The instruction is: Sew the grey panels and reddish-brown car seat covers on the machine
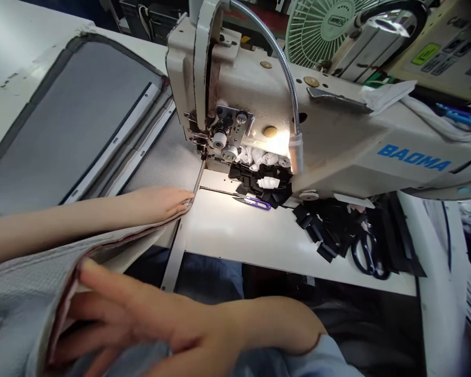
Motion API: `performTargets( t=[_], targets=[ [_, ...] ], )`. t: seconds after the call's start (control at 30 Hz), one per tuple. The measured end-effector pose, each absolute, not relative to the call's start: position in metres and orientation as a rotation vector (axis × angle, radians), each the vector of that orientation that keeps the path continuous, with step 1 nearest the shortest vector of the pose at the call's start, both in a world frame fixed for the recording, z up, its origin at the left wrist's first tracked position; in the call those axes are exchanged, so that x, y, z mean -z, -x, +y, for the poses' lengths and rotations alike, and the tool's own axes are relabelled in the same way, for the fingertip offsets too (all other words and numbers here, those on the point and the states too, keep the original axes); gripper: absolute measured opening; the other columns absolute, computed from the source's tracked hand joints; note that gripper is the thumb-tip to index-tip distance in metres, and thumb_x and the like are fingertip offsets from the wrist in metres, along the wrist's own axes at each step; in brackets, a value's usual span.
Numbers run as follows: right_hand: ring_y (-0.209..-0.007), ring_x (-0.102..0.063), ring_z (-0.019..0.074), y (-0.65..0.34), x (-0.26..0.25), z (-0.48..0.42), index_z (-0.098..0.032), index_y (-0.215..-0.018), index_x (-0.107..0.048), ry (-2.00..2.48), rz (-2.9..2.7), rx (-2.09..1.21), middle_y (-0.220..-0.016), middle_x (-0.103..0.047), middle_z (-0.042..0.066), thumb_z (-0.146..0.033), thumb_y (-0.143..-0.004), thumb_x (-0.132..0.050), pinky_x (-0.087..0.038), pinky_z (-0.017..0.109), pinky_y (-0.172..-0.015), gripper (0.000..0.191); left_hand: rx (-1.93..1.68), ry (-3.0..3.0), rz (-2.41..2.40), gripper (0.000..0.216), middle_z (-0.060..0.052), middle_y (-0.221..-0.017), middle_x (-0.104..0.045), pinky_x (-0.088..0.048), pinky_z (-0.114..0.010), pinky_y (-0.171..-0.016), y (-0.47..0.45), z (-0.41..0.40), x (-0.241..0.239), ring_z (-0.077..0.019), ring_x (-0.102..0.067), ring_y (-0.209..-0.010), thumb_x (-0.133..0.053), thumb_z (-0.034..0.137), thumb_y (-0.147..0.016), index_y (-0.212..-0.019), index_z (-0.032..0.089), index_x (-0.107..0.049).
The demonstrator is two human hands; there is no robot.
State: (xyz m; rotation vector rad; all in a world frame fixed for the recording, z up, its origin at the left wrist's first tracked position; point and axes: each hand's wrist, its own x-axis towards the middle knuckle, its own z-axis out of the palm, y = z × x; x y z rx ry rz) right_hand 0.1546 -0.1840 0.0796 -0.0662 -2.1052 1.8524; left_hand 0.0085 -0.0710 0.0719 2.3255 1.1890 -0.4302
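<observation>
One left hand (172,201) lies flat on soft-looking, probably light fabric (23,288) (thumb hidden, grip unclear); right hand (160,319) spreads unclenched fingers at its edge (113,241), likely the surest hold.

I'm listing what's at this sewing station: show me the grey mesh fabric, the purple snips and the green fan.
Grey mesh fabric (165,165): head view, on its flat face.
Purple snips (253,201): head view, on the purple body.
Green fan (336,21): head view, on the central hub.
</observation>
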Motion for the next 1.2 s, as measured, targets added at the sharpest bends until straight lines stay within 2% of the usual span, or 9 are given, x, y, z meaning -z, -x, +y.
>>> performTargets(
  t=[0.07, 0.17, 0.2, 0.3, 0.37, 0.53, 0.7, 1.03, 1.2],
  targets=[
    [-0.13, -0.058, 0.0071, -0.169, -0.079, -0.185, -0.025, -0.159, 0.016, 0.142, -2.069, -1.828, -0.153, -0.052, 0.006, -0.018, -0.099, -0.048, -0.051, 0.019, -0.097, 0.088, 0.428, -2.329, 1.218, 0.046, -0.013, -0.124, -0.069, -0.051, -0.037, -0.085, -0.007, -0.074, -0.062, -0.029, -0.068, -0.107, -0.032, 0.032, -0.1, -0.138, 0.019, -0.054],
    [-0.13, -0.057, 0.015, -0.19, -0.056, -0.198, -0.02, -0.146, -0.045, 0.501, -2.349, -1.334, -0.14, -0.064, 0.005, -0.012, -0.096, -0.044, -0.047, 0.029, -0.107, 0.05, 0.386, -2.345, 1.252, 0.052, -0.014, -0.125, -0.068, -0.051, -0.04, -0.089, -0.006, -0.08, -0.055, -0.03, -0.067, -0.109, -0.027, 0.029, -0.101, -0.147, 0.016, -0.047],
    [-0.131, -0.056, 0.0197, -0.194, -0.043, -0.203, -0.018, -0.136, -0.055, 0.683, -2.423, -1.069, -0.139, -0.064, 0.006, -0.014, -0.096, -0.047, -0.047, 0.035, -0.107, 0.042, 0.388, -2.338, 1.247, 0.052, -0.014, -0.125, -0.068, -0.051, -0.041, -0.089, -0.005, -0.082, -0.054, -0.0299, -0.067, -0.109, -0.025, 0.028, -0.101, -0.148, 0.016, -0.046],
    [-0.136, -0.05, 0.0272, -0.191, -0.007, -0.213, -0.011, -0.135, -0.057, 1.036, -2.499, -0.388, -0.146, -0.057, 0.015, -0.018, -0.1, -0.048, -0.049, 0.042, -0.102, 0.037, 0.41, -2.335, 1.272, 0.053, -0.014, -0.125, -0.068, -0.053, -0.042, -0.088, -0.005, -0.086, -0.053, -0.03, -0.067, -0.108, -0.025, 0.026, -0.102, -0.148, 0.016, -0.046],
    [-0.134, -0.052, 0.0264, -0.184, 0.006, -0.211, -0.009, -0.133, -0.059, 1.024, -2.511, -0.201, -0.144, -0.059, 0.015, -0.019, -0.103, -0.047, -0.05, 0.039, -0.099, 0.034, 0.427, -2.337, 1.299, 0.053, -0.014, -0.124, -0.068, -0.054, -0.041, -0.085, -0.006, -0.087, -0.052, -0.0291, -0.068, -0.104, -0.025, 0.024, -0.101, -0.15, 0.015, -0.045],
    [-0.126, -0.057, 0.0272, -0.18, 0.002, -0.187, -0.008, -0.119, -0.066, 0.988, -2.56, -0.161, -0.131, -0.066, 0.017, -0.017, -0.103, -0.046, -0.052, 0.04, -0.091, 0.026, 0.487, -2.382, 1.281, 0.055, -0.014, -0.114, -0.069, -0.055, -0.038, -0.076, -0.012, -0.077, -0.053, -0.0269, -0.07, -0.091, -0.03, 0.018, -0.098, -0.151, 0.013, -0.044],
    [-0.124, -0.057, 0.0301, -0.186, -0.006, -0.165, -0.006, -0.114, -0.065, 0.945, -2.642, -0.129, -0.127, -0.066, 0.02, -0.015, -0.1, -0.05, -0.052, 0.039, -0.083, 0.023, 0.369, -2.418, 1.32, 0.052, -0.013, -0.123, -0.069, -0.055, -0.036, -0.08, -0.014, -0.058, -0.048, -0.0249, -0.07, -0.096, -0.03, 0.021, -0.099, -0.147, 0.018, -0.05],
    [-0.109, -0.06, 0.026, -0.187, -0.004, -0.125, -0.012, -0.098, -0.066, 0.97, -2.796, -0.087, -0.104, -0.069, 0.013, -0.014, -0.098, -0.054, -0.05, 0.036, -0.078, 0.012, 0.345, -2.477, 1.352, 0.051, -0.013, -0.127, -0.068, -0.054, -0.036, -0.08, -0.026, -0.025, -0.044, -0.0266, -0.071, -0.099, -0.032, 0.021, -0.101, -0.149, 0.019, -0.048],
    [-0.108, -0.062, 0.0262, -0.193, -0.009, -0.105, -0.013, -0.097, -0.067, 0.988, -2.817, -0.059, -0.102, -0.07, 0.012, -0.014, -0.099, -0.052, -0.05, 0.034, -0.076, 0.016, 0.301, -2.533, 1.38, 0.042, -0.013, -0.124, -0.069, -0.052, -0.034, -0.077, -0.031, -0.008, -0.046, -0.026, -0.071, -0.096, -0.033, 0.023, -0.101, -0.135, 0.019, -0.058]
  ],
)
